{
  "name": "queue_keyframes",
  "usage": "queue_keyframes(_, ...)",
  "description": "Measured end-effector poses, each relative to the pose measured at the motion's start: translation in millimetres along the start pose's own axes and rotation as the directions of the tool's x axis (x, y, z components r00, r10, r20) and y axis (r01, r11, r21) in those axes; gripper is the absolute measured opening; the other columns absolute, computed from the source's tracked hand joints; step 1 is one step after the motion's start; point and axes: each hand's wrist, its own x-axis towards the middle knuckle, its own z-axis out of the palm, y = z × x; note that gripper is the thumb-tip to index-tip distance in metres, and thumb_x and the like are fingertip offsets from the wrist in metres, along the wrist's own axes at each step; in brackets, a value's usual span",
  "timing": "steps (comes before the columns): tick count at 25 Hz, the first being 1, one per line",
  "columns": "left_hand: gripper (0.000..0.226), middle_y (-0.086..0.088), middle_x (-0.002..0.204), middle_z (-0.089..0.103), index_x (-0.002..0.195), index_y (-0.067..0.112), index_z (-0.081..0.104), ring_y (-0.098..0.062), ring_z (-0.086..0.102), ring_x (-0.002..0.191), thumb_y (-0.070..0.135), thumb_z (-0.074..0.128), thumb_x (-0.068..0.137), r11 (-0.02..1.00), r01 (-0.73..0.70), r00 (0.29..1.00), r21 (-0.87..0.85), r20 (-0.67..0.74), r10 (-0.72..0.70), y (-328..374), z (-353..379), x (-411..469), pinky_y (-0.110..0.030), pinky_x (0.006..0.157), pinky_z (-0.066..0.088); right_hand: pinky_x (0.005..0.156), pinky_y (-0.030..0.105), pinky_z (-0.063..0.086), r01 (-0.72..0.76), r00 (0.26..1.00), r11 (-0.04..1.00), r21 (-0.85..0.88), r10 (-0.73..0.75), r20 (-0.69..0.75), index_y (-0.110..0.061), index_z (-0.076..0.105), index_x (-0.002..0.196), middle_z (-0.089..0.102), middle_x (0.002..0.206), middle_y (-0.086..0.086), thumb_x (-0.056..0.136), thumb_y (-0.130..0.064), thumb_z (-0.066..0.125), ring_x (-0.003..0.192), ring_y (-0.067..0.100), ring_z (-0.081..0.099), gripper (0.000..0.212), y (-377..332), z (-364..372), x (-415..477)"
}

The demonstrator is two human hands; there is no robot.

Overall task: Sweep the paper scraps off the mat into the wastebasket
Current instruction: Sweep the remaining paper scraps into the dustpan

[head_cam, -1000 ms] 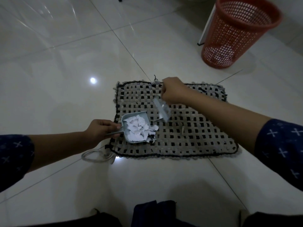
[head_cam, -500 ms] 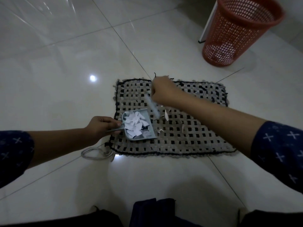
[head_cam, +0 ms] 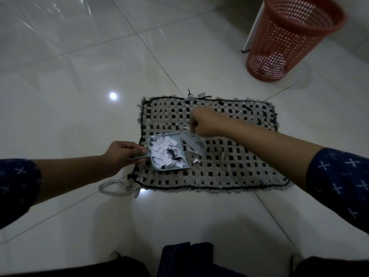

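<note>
A woven grey-and-black mat (head_cam: 239,172) lies on the tiled floor. My left hand (head_cam: 121,155) grips the handle of a small pale-blue dustpan (head_cam: 182,167) that rests on the mat's left part, filled with white paper scraps (head_cam: 163,151). My right hand (head_cam: 203,121) is closed on a small brush (head_cam: 192,143), blurred, just right of the pan's mouth. A loose scrap (head_cam: 196,161) lies on the mat by the pan, and a few more sit farther right. The orange mesh wastebasket (head_cam: 287,39) stands at the far right, with scraps at its bottom.
A loop of grey cord (head_cam: 113,189) lies on the floor at the mat's near-left corner. A white board edge (head_cam: 252,31) stands left of the wastebasket. My dark-clothed knees fill the bottom edge. Glossy white tiles surround the mat.
My right hand has kept flicking the brush beside the pan's mouth. The pan has shifted slightly and more scraps now lie inside it.
</note>
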Motion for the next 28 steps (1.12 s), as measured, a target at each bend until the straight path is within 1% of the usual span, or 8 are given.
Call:
queue_keyframes(3, 0.014, -0.014, 0.088, 0.071, 0.089, -0.012, 0.065, -0.021, 0.072, 0.071, -0.007, 0.065, 0.076, 1.0, -0.004, 1.0, 0.022, 0.01, 0.004, 3, 0, 1, -0.024, 0.063, 0.058, 0.073, 0.028, 0.057, 0.047, 0.997, 0.999, 0.0, -0.047, -0.063, 0.002, 0.071, 0.1, 0.071, 0.104, 0.015, 0.087, 0.001, 0.056, 0.076, 0.016, 0.063, 0.02, 11, -24, -1)
queue_keyframes(6, 0.012, -0.013, 0.088, 0.071, 0.087, -0.011, 0.065, -0.019, 0.072, 0.071, -0.005, 0.065, 0.077, 0.999, -0.012, 1.0, 0.03, 0.003, 0.012, 3, 0, 0, -0.024, 0.062, 0.058, 0.089, 0.036, 0.053, 0.032, 0.995, 0.975, -0.221, -0.051, -0.082, 0.002, 0.069, 0.104, 0.069, 0.107, 0.017, 0.088, 0.001, 0.056, 0.096, 0.029, 0.065, 0.021, 33, -32, 9)
queue_keyframes(12, 0.007, -0.011, 0.088, 0.072, 0.084, -0.009, 0.067, -0.02, 0.071, 0.074, -0.006, 0.065, 0.077, 0.999, -0.008, 1.0, 0.036, 0.0, 0.008, 1, 1, -1, -0.024, 0.062, 0.058, 0.073, 0.03, 0.056, 0.254, 0.967, 0.826, -0.503, -0.224, 0.121, 0.002, 0.063, 0.108, 0.066, 0.101, 0.015, 0.092, -0.005, 0.053, 0.077, 0.022, 0.061, 0.019, 38, 7, -9)
queue_keyframes(17, 0.007, -0.008, 0.08, 0.074, 0.074, -0.003, 0.071, -0.018, 0.072, 0.07, -0.007, 0.066, 0.076, 1.0, 0.009, 1.0, 0.008, 0.01, -0.009, -3, 3, 2, -0.024, 0.062, 0.058, 0.077, 0.025, 0.052, 0.411, 0.91, 0.727, -0.55, -0.368, 0.193, -0.006, 0.06, 0.119, 0.062, 0.111, 0.01, 0.093, -0.008, 0.053, 0.094, 0.02, 0.061, 0.027, 44, 10, -56)
queue_keyframes(20, 0.007, -0.009, 0.084, 0.073, 0.083, -0.007, 0.068, -0.017, 0.072, 0.071, -0.006, 0.066, 0.076, 1.0, -0.002, 1.0, 0.027, 0.016, 0.002, -4, 4, 3, -0.025, 0.064, 0.059, 0.075, 0.022, 0.049, 0.231, 0.968, 0.88, -0.416, -0.249, 0.011, -0.011, 0.064, 0.115, 0.065, 0.106, 0.006, 0.088, -0.003, 0.057, 0.09, 0.018, 0.062, 0.029, 54, -4, -50)
queue_keyframes(24, 0.004, -0.006, 0.083, 0.075, 0.079, -0.007, 0.068, -0.017, 0.072, 0.075, -0.006, 0.065, 0.076, 1.0, 0.002, 1.0, 0.023, 0.024, -0.003, -7, -1, 3, -0.027, 0.065, 0.059, 0.064, 0.03, 0.051, -0.13, 0.989, 0.95, -0.286, 0.102, -0.109, -0.006, 0.058, 0.073, 0.05, 0.067, 0.005, 0.089, -0.003, 0.056, 0.059, 0.017, 0.048, 0.016, 53, 8, -38)
queue_keyframes(26, 0.009, -0.006, 0.082, 0.075, 0.07, -0.003, 0.071, -0.017, 0.072, 0.075, -0.007, 0.065, 0.076, 1.0, 0.001, 1.0, 0.009, 0.03, -0.001, -8, -2, 2, -0.028, 0.064, 0.059, 0.06, 0.029, 0.048, -0.136, 0.99, 0.96, -0.247, 0.121, -0.075, -0.005, 0.056, 0.069, 0.051, 0.068, 0.007, 0.089, 0.0, 0.053, 0.059, 0.019, 0.046, 0.021, 37, 25, -38)
queue_keyframes(28, 0.009, -0.005, 0.081, 0.076, 0.07, -0.003, 0.07, -0.017, 0.072, 0.075, -0.007, 0.065, 0.076, 1.0, -0.001, 1.0, 0.015, 0.031, 0.001, -8, -2, 1, -0.027, 0.062, 0.058, 0.06, 0.03, 0.043, -0.04, 0.999, 0.974, -0.222, 0.032, -0.039, -0.001, 0.063, 0.087, 0.053, 0.071, 0.007, 0.088, 0.004, 0.05, 0.069, 0.024, 0.053, 0.014, 17, 35, -38)
